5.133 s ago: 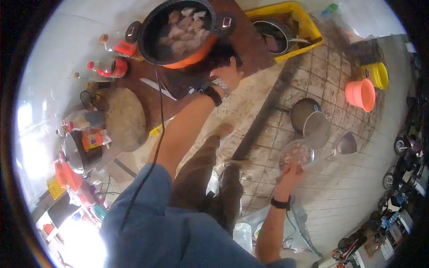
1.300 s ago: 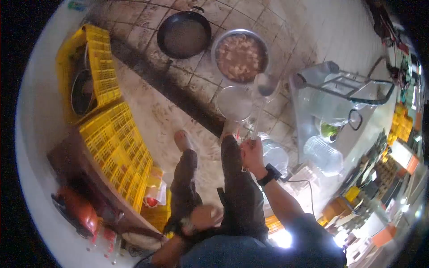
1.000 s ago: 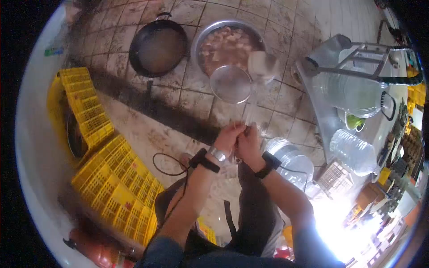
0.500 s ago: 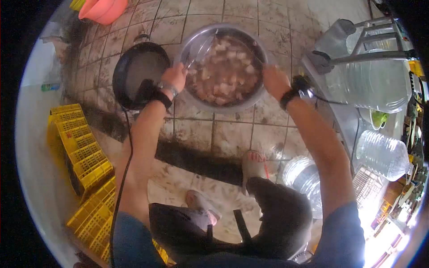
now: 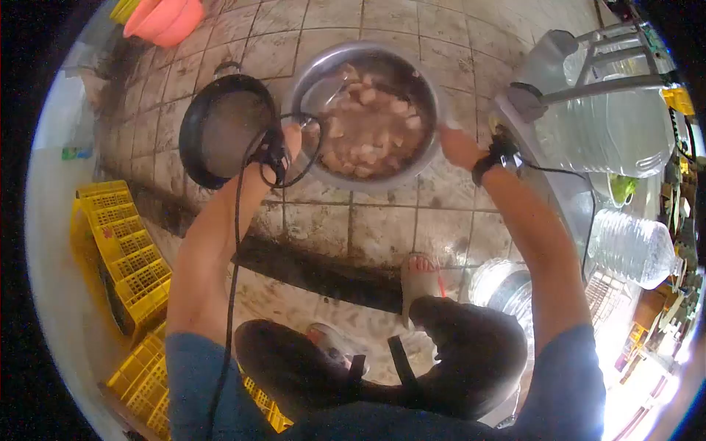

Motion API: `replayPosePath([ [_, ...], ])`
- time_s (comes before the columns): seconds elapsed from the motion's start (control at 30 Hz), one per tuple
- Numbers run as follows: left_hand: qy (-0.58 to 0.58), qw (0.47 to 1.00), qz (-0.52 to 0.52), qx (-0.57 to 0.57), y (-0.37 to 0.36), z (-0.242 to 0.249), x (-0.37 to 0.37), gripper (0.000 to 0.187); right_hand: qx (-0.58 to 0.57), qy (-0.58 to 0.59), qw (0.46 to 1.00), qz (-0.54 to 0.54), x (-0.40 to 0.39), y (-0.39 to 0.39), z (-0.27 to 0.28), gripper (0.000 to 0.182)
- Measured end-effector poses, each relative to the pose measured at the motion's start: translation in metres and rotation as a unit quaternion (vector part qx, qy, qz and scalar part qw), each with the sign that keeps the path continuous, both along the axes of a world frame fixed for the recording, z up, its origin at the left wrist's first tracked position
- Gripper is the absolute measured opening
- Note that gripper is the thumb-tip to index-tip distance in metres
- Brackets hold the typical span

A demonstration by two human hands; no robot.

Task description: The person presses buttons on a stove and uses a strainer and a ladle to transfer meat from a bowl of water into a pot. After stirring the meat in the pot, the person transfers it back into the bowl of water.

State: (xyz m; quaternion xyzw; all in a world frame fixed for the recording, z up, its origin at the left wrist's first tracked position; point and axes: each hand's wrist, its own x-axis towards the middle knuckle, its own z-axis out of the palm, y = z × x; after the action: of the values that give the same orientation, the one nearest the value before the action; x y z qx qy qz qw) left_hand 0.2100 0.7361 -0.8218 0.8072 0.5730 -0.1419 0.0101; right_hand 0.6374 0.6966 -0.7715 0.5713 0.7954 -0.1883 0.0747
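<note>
A wide metal basin sits on the tiled floor, holding pale chunks in cloudy brownish liquid. My left hand is closed at the basin's left rim, partly hidden behind a loop of black cable. On the opposite side, my right hand is closed at the right rim, slightly blurred. Both wrists wear dark bands. Just left of my left hand stands a black round pan with murky liquid inside.
Yellow plastic crates stand at the left. A pink-orange tub is at the upper left. Grey stool legs and large clear water bottles line the right. A dark groove crosses the floor before my feet.
The cable by my left wrist has swung into a loop over the hand. The chunks have shifted in the basin's liquid. Both hands stay at the rim.
</note>
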Motion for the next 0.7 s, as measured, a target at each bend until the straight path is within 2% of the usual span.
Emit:
replayPosePath([
  [0.07,-0.057,0.992,0.082,-0.072,-0.013,-0.033,-0.003,0.022,-0.018,0.043,0.999,-0.028,0.006,-0.023,-0.016,0.023],
  [0.1,-0.055,0.993,0.077,-0.073,-0.015,-0.068,-0.013,0.022,-0.035,0.085,0.994,-0.053,0.007,-0.036,-0.021,0.024],
  [0.13,0.119,0.981,0.044,-0.145,-0.016,-0.080,-0.018,0.032,-0.058,0.099,0.992,-0.060,0.002,-0.049,-0.014,0.024],
  [0.17,0.070,0.984,0.062,-0.151,-0.020,-0.092,-0.028,0.034,-0.060,0.100,0.991,-0.065,-0.005,-0.061,-0.014,0.024],
  [0.23,-0.029,0.982,0.097,-0.162,-0.034,-0.047,-0.024,0.039,-0.122,0.198,0.960,-0.156,-0.014,-0.078,-0.020,0.026],
  [0.27,-0.049,0.984,0.038,-0.166,-0.036,-0.023,-0.020,0.030,-0.251,0.240,0.909,-0.232,-0.031,-0.083,0.016,0.028],
  [0.3,-0.068,0.983,-0.019,-0.171,-0.041,-0.018,-0.025,0.021,-0.256,0.240,0.907,-0.232,-0.038,-0.093,0.013,0.028],
  [0.33,-0.084,0.983,-0.082,-0.139,-0.040,-0.020,-0.029,0.012,-0.310,0.270,0.866,-0.284,-0.046,-0.098,0.011,0.027],
  [0.37,-0.082,0.984,-0.077,-0.138,-0.039,-0.019,-0.031,0.012,-0.360,0.298,0.819,-0.333,-0.055,-0.101,0.009,0.025],
  [0.4,-0.110,0.974,-0.087,-0.176,-0.039,-0.010,-0.024,0.012,-0.354,0.347,0.792,-0.356,-0.065,-0.108,0.007,0.022],
  [0.43,-0.138,0.963,-0.096,-0.213,-0.039,0.000,-0.015,0.014,-0.355,0.348,0.794,-0.351,-0.076,-0.109,0.008,0.022],
  [0.47,-0.110,0.951,-0.138,-0.253,-0.039,0.015,-0.003,0.014,-0.354,0.360,0.780,-0.370,-0.088,-0.110,0.008,0.022],
  [0.5,-0.173,0.940,-0.058,-0.287,-0.046,0.039,0.017,0.014,-0.352,0.371,0.766,-0.390,-0.100,-0.109,0.008,0.021],
  [0.57,-0.236,0.940,-0.039,-0.243,-0.056,0.002,0.036,0.015,-0.351,0.381,0.752,-0.408,-0.122,-0.106,0.010,0.021],
  [0.6,-0.237,0.952,-0.100,-0.166,-0.060,-0.050,0.043,0.019,-0.351,0.384,0.729,-0.444,-0.131,-0.104,0.014,0.018],
  [0.63,-0.241,0.951,-0.100,-0.166,-0.069,-0.027,0.058,0.019,-0.350,0.384,0.705,-0.482,-0.134,-0.104,0.016,0.017],
  [0.67,-0.200,0.966,-0.050,-0.153,-0.083,0.023,0.081,0.021,-0.348,0.381,0.707,-0.484,-0.128,-0.109,-0.011,0.017],
  [0.7,-0.199,0.967,-0.029,-0.158,-0.086,0.020,0.085,0.023,-0.169,0.421,0.847,-0.277,-0.118,-0.117,-0.064,0.018],
])
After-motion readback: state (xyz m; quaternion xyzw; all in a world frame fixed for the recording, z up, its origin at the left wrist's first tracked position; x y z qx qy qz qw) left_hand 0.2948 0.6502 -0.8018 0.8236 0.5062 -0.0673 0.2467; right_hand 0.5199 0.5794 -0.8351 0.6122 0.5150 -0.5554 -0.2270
